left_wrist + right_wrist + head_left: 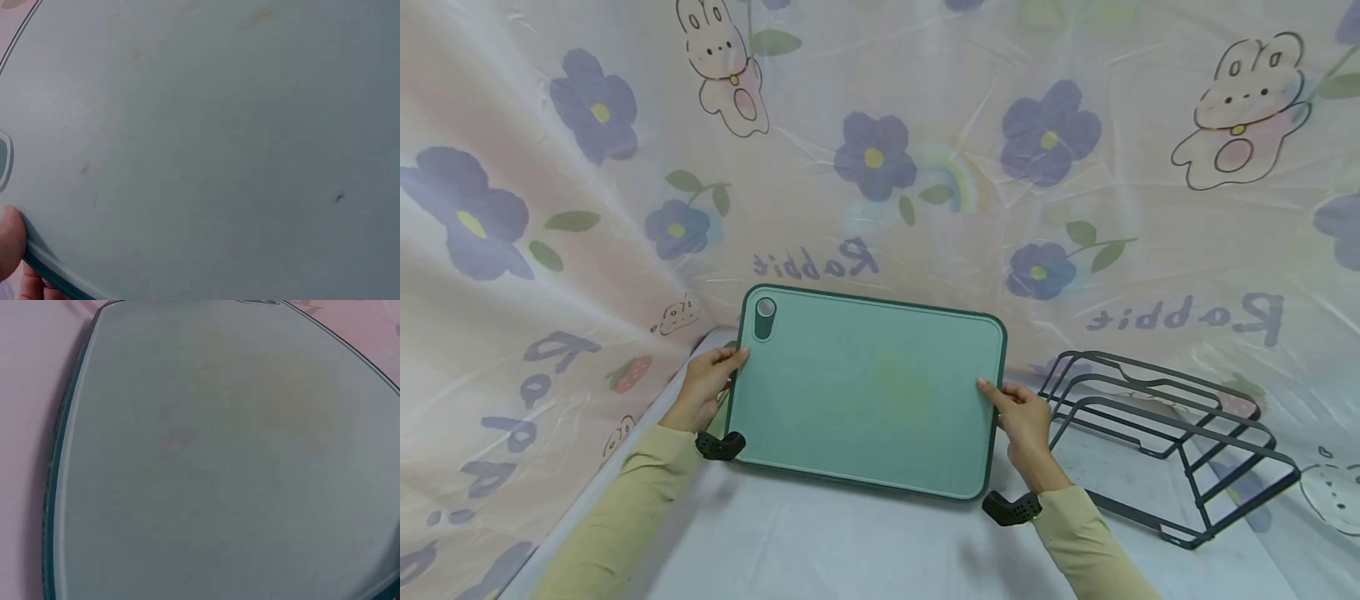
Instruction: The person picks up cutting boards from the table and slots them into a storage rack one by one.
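A light green cutting board (865, 392) with a dark green rim is held tilted up, its broad face towards the head camera. Its handle hole (764, 325) is at the upper left corner. My left hand (706, 390) pinches the left edge, thumb on the face; in the left wrist view the thumb (10, 240) lies on the front and other fingers are behind. My right hand (1024, 421) grips the right edge the same way. Faint stains mark the board (187, 506) in the right wrist view, where the right hand is out of sight. Whether its lower edge touches the table I cannot tell.
A black wire rack (1195, 483) with several upright loops stands on the white-covered table (820, 542), just right of my right hand. Behind and at the left hangs a curtain (940, 250) printed with flowers and rabbits.
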The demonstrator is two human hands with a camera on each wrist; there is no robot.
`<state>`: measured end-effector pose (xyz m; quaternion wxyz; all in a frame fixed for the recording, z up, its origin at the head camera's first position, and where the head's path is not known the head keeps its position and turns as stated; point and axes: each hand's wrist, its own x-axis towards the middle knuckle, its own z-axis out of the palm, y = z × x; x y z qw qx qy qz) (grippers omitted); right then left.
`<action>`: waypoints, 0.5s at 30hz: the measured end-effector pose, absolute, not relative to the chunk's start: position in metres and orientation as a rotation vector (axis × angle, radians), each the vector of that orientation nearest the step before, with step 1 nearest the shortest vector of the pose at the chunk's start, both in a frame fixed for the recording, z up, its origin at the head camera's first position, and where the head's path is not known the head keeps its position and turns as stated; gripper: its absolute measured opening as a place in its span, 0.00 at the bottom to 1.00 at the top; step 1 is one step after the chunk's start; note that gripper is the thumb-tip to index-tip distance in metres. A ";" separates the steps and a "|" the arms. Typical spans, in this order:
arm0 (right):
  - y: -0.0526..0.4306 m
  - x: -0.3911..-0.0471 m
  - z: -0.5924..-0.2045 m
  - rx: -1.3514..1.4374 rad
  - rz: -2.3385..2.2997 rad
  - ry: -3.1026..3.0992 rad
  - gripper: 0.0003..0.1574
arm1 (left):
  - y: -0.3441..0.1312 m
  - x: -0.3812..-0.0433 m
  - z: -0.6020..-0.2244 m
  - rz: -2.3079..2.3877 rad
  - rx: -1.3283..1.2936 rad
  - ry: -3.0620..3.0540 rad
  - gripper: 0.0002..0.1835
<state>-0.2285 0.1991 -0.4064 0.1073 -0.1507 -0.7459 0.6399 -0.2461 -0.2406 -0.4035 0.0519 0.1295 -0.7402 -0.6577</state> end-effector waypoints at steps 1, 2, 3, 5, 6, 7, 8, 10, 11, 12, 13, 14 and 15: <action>0.199 -0.229 -0.406 -0.452 1.887 -2.188 0.35 | -0.240 -0.247 -0.403 -1.995 0.394 -2.244 0.25; 0.198 -0.229 -0.405 -0.449 1.893 -2.180 0.36 | -0.240 -0.247 -0.402 -2.000 0.401 -2.227 0.25; 0.198 -0.230 -0.405 -0.445 1.895 -2.170 0.36 | -0.240 -0.248 -0.402 -2.006 0.404 -2.212 0.25; 0.197 -0.231 -0.402 -0.422 1.890 -2.150 0.36 | -0.239 -0.249 -0.400 -2.010 0.409 -2.180 0.25; 0.196 -0.231 -0.401 -0.411 1.887 -2.142 0.35 | -0.239 -0.249 -0.399 -2.015 0.413 -2.163 0.25; 0.195 -0.231 -0.399 -0.402 1.881 -2.136 0.35 | -0.239 -0.250 -0.398 -2.019 0.418 -2.146 0.25; 0.194 -0.232 -0.398 -0.393 1.875 -2.130 0.34 | -0.239 -0.251 -0.397 -2.019 0.420 -2.132 0.25; 0.193 -0.232 -0.394 -0.376 1.859 -2.126 0.33 | -0.238 -0.251 -0.395 -2.014 0.427 -2.118 0.25; 0.193 -0.233 -0.393 -0.370 1.855 -2.124 0.33 | -0.238 -0.251 -0.393 -2.015 0.431 -2.110 0.24; 0.193 -0.233 -0.391 -0.358 1.848 -2.123 0.33 | -0.238 -0.252 -0.392 -2.011 0.430 -2.108 0.23; 0.193 -0.234 -0.389 -0.345 1.839 -2.125 0.33 | -0.237 -0.252 -0.391 -2.005 0.430 -2.104 0.23; 0.193 -0.234 -0.387 -0.333 1.828 -2.129 0.33 | -0.237 -0.253 -0.390 -1.992 0.431 -2.105 0.22; 0.193 -0.235 -0.386 -0.323 1.816 -2.136 0.33 | -0.237 -0.253 -0.388 -1.981 0.433 -2.106 0.22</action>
